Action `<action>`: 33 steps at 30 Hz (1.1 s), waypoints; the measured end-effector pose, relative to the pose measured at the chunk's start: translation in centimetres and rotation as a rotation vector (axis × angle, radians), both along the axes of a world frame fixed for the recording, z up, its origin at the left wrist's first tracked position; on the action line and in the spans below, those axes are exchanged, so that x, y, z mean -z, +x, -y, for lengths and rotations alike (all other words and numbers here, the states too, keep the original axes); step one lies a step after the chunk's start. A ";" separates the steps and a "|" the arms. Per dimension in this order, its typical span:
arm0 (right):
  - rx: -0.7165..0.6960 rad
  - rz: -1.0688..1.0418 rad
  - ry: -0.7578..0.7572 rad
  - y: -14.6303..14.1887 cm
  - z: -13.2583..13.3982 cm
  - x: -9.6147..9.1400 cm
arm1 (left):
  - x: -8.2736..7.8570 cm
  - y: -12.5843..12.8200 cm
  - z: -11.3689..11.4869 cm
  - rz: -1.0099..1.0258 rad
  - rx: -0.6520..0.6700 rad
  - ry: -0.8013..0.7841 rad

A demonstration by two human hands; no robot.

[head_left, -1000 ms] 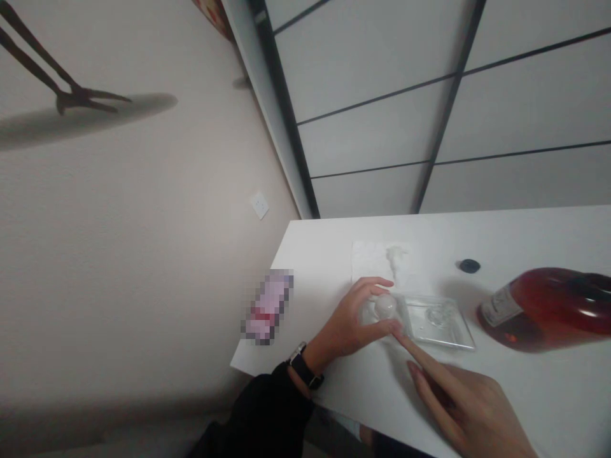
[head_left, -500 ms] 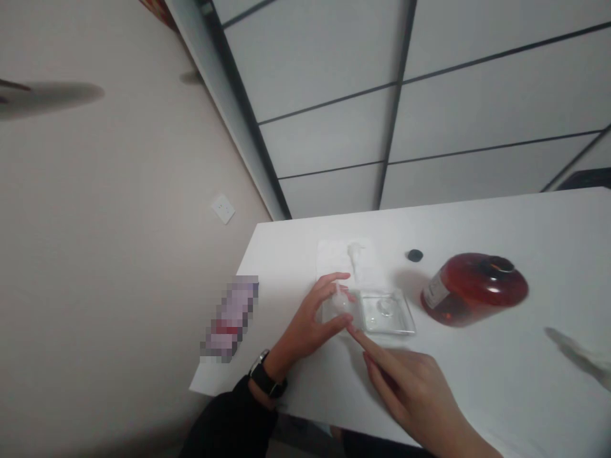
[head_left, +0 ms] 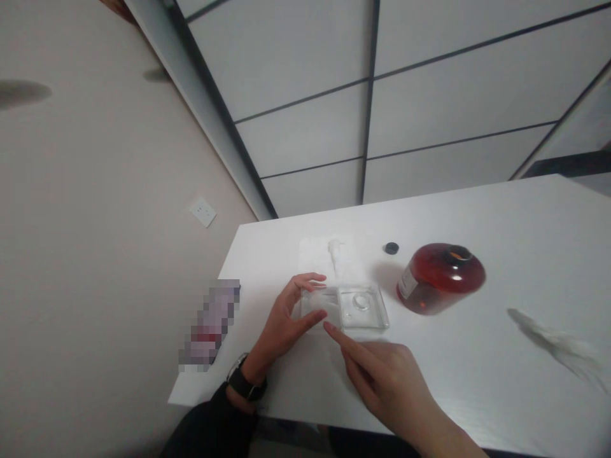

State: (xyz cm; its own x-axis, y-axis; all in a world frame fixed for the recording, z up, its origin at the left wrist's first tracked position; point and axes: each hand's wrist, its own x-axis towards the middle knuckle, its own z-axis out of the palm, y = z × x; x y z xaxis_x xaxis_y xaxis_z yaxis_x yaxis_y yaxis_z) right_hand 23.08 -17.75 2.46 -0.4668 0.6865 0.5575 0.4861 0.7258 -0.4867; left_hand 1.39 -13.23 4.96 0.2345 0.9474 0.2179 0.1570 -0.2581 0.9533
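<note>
My left hand [head_left: 287, 316] hovers over the left compartment of a clear plastic box [head_left: 382, 326], its thumb and fingers spread apart. A whitish, see-through piece [head_left: 317, 301] lies in that compartment, partly covered by the fingers. My right hand [head_left: 382, 375] is at the box's near side; its index finger reaches out to just below the left thumb, the others are curled, and nothing shows in it. A small clear round piece [head_left: 361, 301] sits in the right compartment. Behind the box, a white pump head [head_left: 335, 252] lies on a white tissue [head_left: 310, 251].
A large red-brown bottle [head_left: 442, 280] without its cap stands to the right, with a small black cap [head_left: 392, 248] behind. A white feather-like thing [head_left: 554, 340] lies at far right. A blurred-out flat object [head_left: 212, 324] lies at the left table edge [head_left: 184, 381], near the wall.
The view has shifted, so everything sits further left. A rounded clear piece stood between my left fingers; now it looks lower, in the left compartment. My right fingertip has drawn slightly away from the left thumb.
</note>
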 end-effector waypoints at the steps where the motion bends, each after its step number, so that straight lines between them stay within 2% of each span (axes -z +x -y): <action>1: 0.006 -0.002 -0.002 0.0 0.0 0.0 | -0.1 -0.1 0.0 -0.012 0.021 -0.001; 5: 0.006 -0.029 -0.029 0.0 -0.1 -0.1 | -0.7 -0.1 0.3 -0.098 0.064 0.026; 9: 0.013 -0.044 -0.036 -0.2 -0.1 -0.1 | -0.3 0.1 0.2 -0.052 -0.049 0.087; 11: 0.022 -0.053 -0.038 -0.2 -0.1 -0.1 | -0.2 0.1 0.2 -0.054 -0.063 0.095; 18: 0.019 -0.086 -0.031 -0.2 -0.1 -0.4 | -1.3 -0.3 0.6 -0.131 0.054 0.086; 21: 0.053 -0.108 0.026 -0.2 0.0 -0.5 | -0.9 -0.2 0.6 -0.147 0.026 0.116; 25: 0.164 -0.102 0.051 -0.2 0.1 -0.4 | -0.1 0.0 0.4 -0.120 -0.008 0.122; 33: 0.166 -0.121 0.002 -0.2 -0.3 -0.4 | -0.6 0.4 0.4 -0.112 0.095 0.079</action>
